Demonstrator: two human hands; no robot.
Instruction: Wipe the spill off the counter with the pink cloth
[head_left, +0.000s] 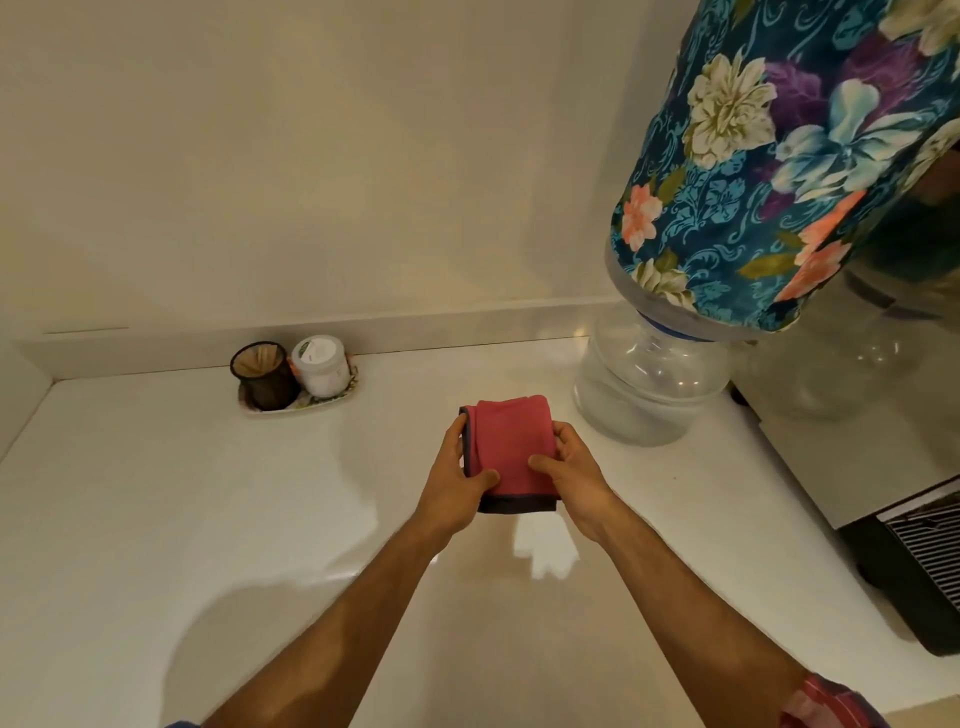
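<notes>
Gripping the folded pink cloth (511, 449) from both sides, the person holds it over the middle of the white counter (156, 493). The left hand (457, 480) clamps its nine o'clock edge with the thumb laid across the lower pink face; the right hand (569, 475) pinches the three o'clock edge the same way. A dark border runs along the cloth's near and left edges. At ten o'clock from the cloth, a small tray (332, 400) against the back wall carries a dark mesh cup (265, 376) and a white jar (319, 366). At two o'clock stands a clear water bottle (649, 384) under a floral cover (779, 156).
</notes>
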